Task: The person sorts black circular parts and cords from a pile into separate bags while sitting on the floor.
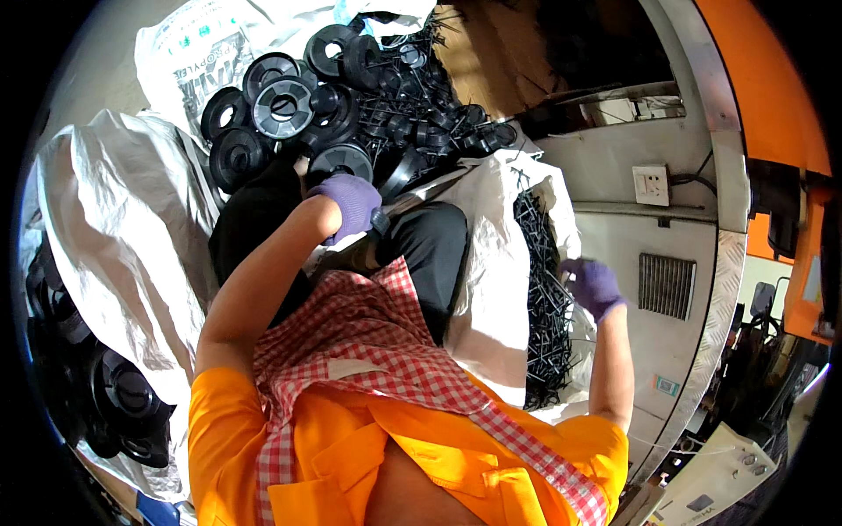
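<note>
My left hand (353,203), in a purple glove with its fingers curled, is over my lap. A small dark plastic piece (379,221) shows at its fingers; its exact shape is hard to make out. Just beyond that hand lies a black flanged disc (342,160), part of a heap of black plastic discs (282,107). Out to the right, my gloved right hand (595,287) hangs over the edge of a white sack (491,263). Its fingertips point left, slightly apart, with nothing visible in them. Thin black plastic sprues (545,307) fill that sack.
Smaller black parts and sprues (412,123) lie beside the discs. A white woven sack (123,193) stands at the left, with more black discs (127,390) below it. At the right rises a grey machine panel (614,237) with a socket (651,185) and vent (667,286).
</note>
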### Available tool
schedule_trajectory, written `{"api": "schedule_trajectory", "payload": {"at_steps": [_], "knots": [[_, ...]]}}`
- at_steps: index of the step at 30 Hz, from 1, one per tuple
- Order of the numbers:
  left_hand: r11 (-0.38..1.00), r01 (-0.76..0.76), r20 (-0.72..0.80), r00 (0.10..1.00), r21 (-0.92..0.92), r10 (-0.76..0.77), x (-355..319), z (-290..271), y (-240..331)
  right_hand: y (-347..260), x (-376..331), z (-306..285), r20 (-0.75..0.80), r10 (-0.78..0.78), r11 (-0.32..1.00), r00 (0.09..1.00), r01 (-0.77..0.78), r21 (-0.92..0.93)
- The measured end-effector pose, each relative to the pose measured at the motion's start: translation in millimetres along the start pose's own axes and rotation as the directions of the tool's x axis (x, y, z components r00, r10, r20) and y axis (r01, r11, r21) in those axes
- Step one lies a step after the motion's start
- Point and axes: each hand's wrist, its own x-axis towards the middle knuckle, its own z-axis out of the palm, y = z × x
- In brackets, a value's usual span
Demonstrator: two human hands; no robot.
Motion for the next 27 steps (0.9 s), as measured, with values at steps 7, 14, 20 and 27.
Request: {"api": "schedule_trajectory", "payload": {"at_steps": [7,14,20,27], "knots": [[0.990,0.085,0.236,0.966,0.113,-0.110,33.0,-44.7,24.2,-76.3,189.6,-44.5,-0.391,-0.337,0.750,0.856,0.495,0.438],[0.917,0.253,-0.192,0.961,0.308,-0.200,81.4,13.9,69.2,-192.4,402.4,-11.3,-0.191,-0.090,0.903,0.978,0.161,0.398],[0.942,-0.269,0.223,0.924,-0.203,0.312,49.3,-39.7,44.2,-249.8,458.7,1.3,0.167,-0.001,0.938,0.986,-0.057,0.343],[0.957,-0.251,0.222,0.935,-0.142,0.278,46.2,-43.9,40.7,-245.5,461.2,34.3,0.101,0.000,0.993,0.995,-0.012,0.114]]}}
